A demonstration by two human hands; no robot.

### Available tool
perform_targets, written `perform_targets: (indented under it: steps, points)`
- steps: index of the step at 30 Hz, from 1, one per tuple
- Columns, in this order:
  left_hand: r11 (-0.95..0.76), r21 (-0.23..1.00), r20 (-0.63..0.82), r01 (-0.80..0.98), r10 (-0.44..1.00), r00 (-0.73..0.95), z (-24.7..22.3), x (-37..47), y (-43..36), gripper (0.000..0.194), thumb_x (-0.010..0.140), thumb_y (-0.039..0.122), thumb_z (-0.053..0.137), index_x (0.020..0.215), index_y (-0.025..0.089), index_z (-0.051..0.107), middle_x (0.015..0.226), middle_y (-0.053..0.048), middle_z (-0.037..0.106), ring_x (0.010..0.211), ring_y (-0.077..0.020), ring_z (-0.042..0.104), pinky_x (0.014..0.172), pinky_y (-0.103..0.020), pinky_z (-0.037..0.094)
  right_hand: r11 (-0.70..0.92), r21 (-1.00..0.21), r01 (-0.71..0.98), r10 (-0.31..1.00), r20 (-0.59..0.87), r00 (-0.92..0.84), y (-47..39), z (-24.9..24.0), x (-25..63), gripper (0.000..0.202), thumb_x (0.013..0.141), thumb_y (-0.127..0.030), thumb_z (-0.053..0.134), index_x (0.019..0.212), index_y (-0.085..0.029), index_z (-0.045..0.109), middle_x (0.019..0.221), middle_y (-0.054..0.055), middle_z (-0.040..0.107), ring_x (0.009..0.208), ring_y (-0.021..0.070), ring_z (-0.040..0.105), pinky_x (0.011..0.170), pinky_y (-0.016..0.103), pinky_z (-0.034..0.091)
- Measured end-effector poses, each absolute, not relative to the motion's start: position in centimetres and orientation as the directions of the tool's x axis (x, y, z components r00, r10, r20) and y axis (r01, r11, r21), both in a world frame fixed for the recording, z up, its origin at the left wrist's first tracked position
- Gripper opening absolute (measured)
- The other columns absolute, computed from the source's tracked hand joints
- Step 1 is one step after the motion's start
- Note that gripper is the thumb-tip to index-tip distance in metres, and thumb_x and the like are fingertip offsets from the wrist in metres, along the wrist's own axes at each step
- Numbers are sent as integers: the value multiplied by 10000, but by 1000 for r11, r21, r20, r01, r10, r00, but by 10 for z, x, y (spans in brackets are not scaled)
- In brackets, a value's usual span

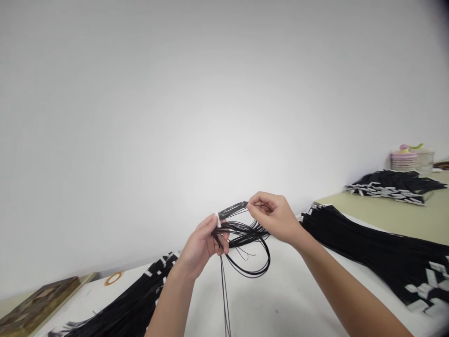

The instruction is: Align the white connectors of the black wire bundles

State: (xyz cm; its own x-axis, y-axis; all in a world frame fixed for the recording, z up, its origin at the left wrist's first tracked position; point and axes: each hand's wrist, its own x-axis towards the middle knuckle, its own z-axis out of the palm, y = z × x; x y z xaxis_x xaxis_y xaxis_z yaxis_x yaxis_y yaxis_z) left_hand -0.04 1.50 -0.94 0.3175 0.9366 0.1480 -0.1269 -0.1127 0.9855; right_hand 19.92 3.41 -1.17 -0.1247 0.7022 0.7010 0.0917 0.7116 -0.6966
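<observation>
A looped bundle of thin black wires (pixel 242 231) with a white connector (pixel 218 220) at its end hangs in the air over the white table. My left hand (pixel 205 238) is closed around the connector end, thumb on top and fingers beneath. My right hand (pixel 271 213) pinches one thin wire at the bundle's upper right, thumb against fingertips. Loops sag below the hands, and a few long strands run down toward the bottom edge. Where the pinched wire's end lies is hard to make out.
Black wire bundles with white connectors lie at the left (pixel 129 299), at the right (pixel 368 243) and farther back (pixel 389 187). A brown patterned board (pixel 38 304) rests at the far left near an orange ring (pixel 114 278). A pink-lidded cup (pixel 403 159) stands by a glass jar (pixel 424 161).
</observation>
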Motion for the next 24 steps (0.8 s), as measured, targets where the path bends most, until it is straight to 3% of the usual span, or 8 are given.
perform_targets:
  steps: [6,13,24]
  points:
    - [-106,984,148,-146,936,321,-9,-2,15,268,846,426,508,842,159,526,653,-22,564,485,-134,581,427,-209,351,797,-580,169,602,783,-154,30,-11,201,81,756,-149,524,684,-173,553,552,-40,394,506,84,330,473,230,273]
    - [-114,984,154,-137,932,328,-9,-2,14,266,867,422,477,860,161,527,647,-12,556,484,-128,574,435,-207,343,891,-362,275,418,891,-179,22,-8,203,111,749,-106,506,671,-175,543,562,-34,414,515,86,366,484,224,306]
    - [-99,983,144,-156,938,316,-8,-3,14,263,856,414,495,856,154,539,623,-15,557,464,-128,562,426,-209,334,864,-280,419,416,865,-281,20,-7,206,107,783,-122,495,700,-176,537,589,-31,439,532,86,382,512,217,308]
